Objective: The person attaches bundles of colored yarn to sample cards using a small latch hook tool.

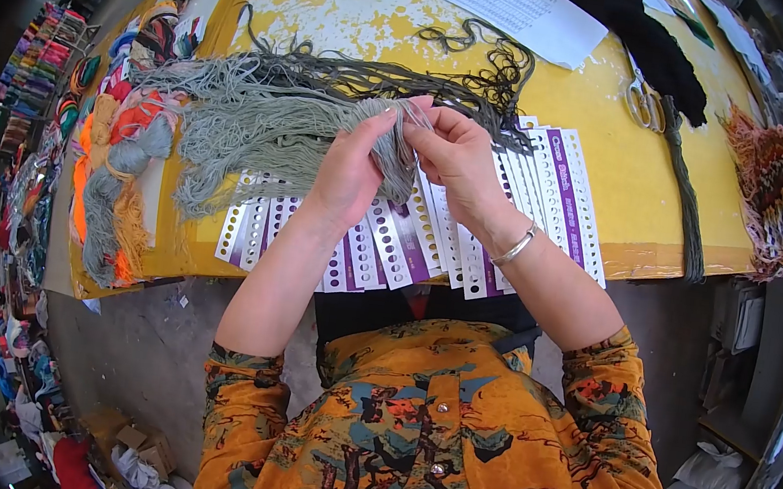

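Note:
A thick bundle of light grey embroidery thread (269, 129) spreads leftward across the table from my hands. My left hand (350, 165) is closed around the bundle's right end, with the thumb on top. Beside it, my right hand (459, 156) pinches a few grey strands between thumb and fingertips. Under the thread and my wrists lies a fanned row of white and purple punched thread cards (570, 207), some printed with lettering. Darker grey thread (362, 75) runs behind the light bundle and loops toward the back right.
Scissors (643, 104) lie at the right by a black cloth (642, 41) and a dark thread hank (684, 205). A printed sheet (524, 13) is at the back. Multicoloured yarn (774, 192) sits at the right edge, orange and grey hanks (118, 184) at the left.

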{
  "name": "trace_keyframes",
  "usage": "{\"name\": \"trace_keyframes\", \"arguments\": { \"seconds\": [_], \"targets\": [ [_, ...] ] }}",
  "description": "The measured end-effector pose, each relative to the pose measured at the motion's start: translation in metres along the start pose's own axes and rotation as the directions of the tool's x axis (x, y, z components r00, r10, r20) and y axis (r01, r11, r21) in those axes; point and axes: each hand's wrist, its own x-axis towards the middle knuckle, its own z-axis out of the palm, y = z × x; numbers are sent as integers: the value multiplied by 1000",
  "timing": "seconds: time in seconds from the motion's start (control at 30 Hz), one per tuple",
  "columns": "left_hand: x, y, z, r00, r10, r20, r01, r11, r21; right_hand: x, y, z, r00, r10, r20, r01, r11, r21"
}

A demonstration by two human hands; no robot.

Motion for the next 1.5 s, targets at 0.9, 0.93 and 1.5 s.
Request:
{"name": "trace_keyframes", "arguments": {
  "seconds": [0.9,0.93,1.5],
  "targets": [
    [-1,4,-3,995,7,-104,-15,997,-71,-1,5,-4,999,-50,-17,50,998,-24],
    [-1,5,-3,994,8,-106,-16,997,-70,-2,4,-4,998,-53,-20,53,998,-21],
    [3,3,-8,993,25,-116,-30,999,-34,-1,7,-8,997,-49,62,45,997,65]
  ]
}}
